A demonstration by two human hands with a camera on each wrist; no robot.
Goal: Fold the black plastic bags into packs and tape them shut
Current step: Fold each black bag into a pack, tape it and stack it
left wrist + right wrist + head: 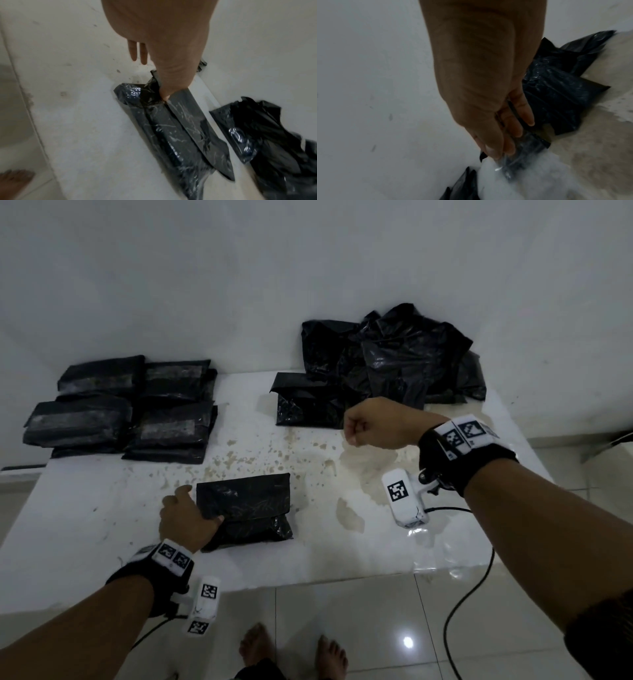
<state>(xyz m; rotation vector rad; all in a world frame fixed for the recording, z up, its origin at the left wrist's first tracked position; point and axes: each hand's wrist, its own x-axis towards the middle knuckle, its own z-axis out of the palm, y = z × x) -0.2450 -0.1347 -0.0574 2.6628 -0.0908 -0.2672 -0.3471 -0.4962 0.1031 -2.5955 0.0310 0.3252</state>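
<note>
A folded black pack (246, 508) lies at the front middle of the white table (85, 525). My left hand (195, 508) rests at its left end, thumb pressing the flap down at the fold (164, 97) while the fingers (137, 54) lie straight on the table. My right hand (356, 429) hovers curled farther back on the right. In the right wrist view its thumb and fingers (501, 150) pinch what looks like a strip of clear tape (520, 155). The pack (180, 128) shows no tape.
Several taped packs (120, 405) are stacked at the back left. A heap of loose black bags (394, 354) leans on the wall at the back right, with one flat bag (305, 405) before it. A cable (455, 611) hangs off the front edge near bare feet (291, 652).
</note>
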